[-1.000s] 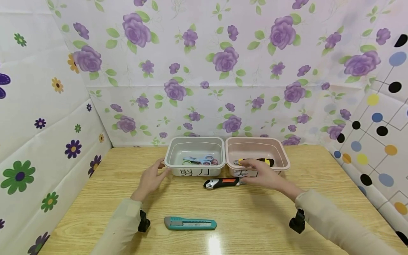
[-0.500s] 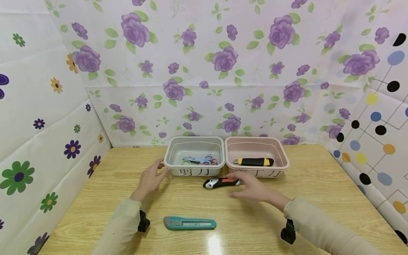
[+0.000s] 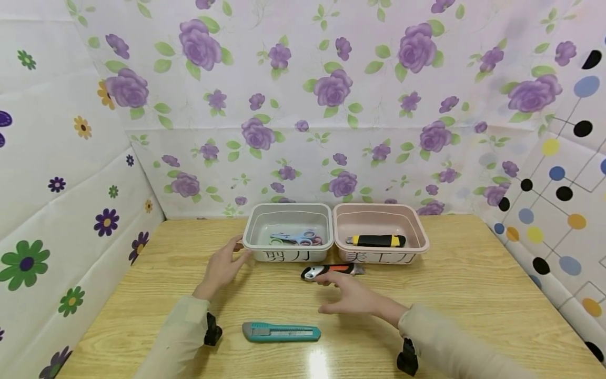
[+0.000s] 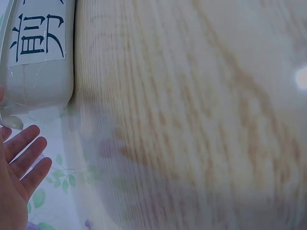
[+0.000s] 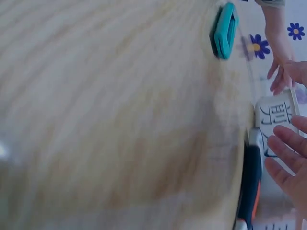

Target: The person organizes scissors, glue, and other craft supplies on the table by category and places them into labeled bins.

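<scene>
**Right hand [image 3: 352, 296] hovers by the black, orange and silver utility knife [image 3: 341, 268]**

We see the right fingers spread and slightly bent, with that knife lying just beyond their tips. The left hand [image 3: 221, 269] also has its fingers spread, at the near left corner of a grey plastic bin [image 3: 289, 248]; we cannot tell whether every fingertip touches it. Nearer to us than the right fingers, and to their left, a long teal utility knife [image 3: 281, 332] lies on the pale wood-grained surface [image 3: 265, 300]. To the left fingers' right, the bin holds pastel scissors [image 3: 295, 238]. Farthest beyond the right fingers, we find a yellow-and-black utility knife [image 3: 379, 241] inside a pink plastic bin [image 3: 381, 250].
</scene>
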{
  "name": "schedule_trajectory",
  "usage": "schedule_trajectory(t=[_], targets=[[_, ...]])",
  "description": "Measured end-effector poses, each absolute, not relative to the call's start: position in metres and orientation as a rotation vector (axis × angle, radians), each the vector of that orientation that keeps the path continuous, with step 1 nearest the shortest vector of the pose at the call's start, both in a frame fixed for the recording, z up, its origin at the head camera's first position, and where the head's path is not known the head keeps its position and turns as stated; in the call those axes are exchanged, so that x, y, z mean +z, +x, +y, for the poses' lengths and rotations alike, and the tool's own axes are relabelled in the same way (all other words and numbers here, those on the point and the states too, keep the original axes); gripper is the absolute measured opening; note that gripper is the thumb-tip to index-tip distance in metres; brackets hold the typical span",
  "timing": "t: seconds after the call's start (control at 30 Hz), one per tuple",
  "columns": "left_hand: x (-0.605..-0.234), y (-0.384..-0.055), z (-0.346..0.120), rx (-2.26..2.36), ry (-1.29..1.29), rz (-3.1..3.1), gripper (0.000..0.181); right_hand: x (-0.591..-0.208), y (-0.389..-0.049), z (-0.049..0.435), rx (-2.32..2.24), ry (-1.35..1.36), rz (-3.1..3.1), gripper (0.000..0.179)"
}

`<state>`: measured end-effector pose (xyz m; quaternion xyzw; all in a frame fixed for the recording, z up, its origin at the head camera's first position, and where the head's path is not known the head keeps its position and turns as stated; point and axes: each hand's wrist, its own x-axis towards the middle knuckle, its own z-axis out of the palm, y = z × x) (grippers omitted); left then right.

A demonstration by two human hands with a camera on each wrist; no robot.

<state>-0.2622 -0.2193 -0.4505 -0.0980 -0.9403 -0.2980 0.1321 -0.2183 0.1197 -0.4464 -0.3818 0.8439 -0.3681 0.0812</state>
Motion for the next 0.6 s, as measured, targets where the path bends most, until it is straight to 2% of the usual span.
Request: schedule_trajectory(t=[0.6], targets=[[-0.451, -0.263, -0.219, -0.855, -0.293, -2.737, 0.053, -0.463, -0.197, 0.083, -1.225, -1.175, 2.361, 0.058]])
